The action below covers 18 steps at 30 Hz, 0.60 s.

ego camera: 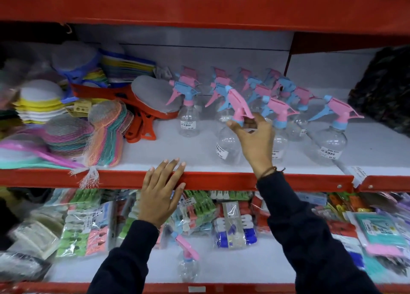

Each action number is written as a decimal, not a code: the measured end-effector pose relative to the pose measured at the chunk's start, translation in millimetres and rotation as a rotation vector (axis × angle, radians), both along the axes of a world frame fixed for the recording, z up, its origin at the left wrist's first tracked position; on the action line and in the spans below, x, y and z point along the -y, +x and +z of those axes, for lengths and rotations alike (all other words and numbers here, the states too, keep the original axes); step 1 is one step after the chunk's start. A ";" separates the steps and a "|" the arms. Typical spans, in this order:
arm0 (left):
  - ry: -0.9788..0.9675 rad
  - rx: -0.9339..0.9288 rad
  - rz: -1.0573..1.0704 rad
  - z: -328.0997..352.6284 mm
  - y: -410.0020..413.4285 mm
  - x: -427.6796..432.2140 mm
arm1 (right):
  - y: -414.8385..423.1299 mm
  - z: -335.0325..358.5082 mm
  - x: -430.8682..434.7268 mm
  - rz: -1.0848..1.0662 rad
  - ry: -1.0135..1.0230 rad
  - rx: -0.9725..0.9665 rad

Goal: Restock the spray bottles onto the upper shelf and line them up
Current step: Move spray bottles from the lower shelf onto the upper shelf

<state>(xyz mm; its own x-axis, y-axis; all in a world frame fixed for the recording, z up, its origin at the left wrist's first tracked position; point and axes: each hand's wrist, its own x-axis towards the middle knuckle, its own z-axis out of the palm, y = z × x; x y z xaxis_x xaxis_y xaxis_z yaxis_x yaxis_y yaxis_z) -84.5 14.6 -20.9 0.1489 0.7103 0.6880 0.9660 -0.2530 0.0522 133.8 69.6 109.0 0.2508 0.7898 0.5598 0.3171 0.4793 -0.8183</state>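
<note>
Several clear spray bottles with pink and blue trigger heads stand in rows on the upper shelf (199, 178). My right hand (255, 138) grips the neck of a tilted front bottle (228, 147) with a pink head. Other bottles stand at the left (188, 120) and at the far right (330, 140). My left hand (162, 196) rests flat on the shelf's red front edge, fingers spread, holding nothing. One more spray bottle (188, 265) stands on the lower shelf between my arms.
Mesh scrubbers and coloured pads (66, 125) with red handled brushes (142, 125) fill the upper shelf's left part. A dark bundle (383, 89) sits at the far right. Bagged clothes pegs (199, 209) and packets crowd the lower shelf. A red shelf beam (199, 3) runs overhead.
</note>
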 end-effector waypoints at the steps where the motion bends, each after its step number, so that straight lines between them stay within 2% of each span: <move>1: 0.000 -0.002 -0.005 -0.2 -0.4 -0.1 | -3.4 -4.9 -7.0 -0.020 -0.009 -0.003; 8: 0.031 -0.019 -0.014 -1.2 -2.2 -3.0 | -16.0 -18.7 -27.6 -0.118 0.066 0.094; 18: 0.053 -0.021 -0.017 -0.9 -2.0 -3.5 | -12.6 -15.2 -24.7 -0.071 -0.040 0.052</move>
<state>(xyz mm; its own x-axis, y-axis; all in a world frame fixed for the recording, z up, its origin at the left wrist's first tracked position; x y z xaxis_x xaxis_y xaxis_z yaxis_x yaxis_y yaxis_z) -86.5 18.0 -21.8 0.1751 0.6703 0.7211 0.9623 -0.2713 0.0185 121.1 94.3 93.8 0.2779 0.7934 0.5416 0.3919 0.4211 -0.8180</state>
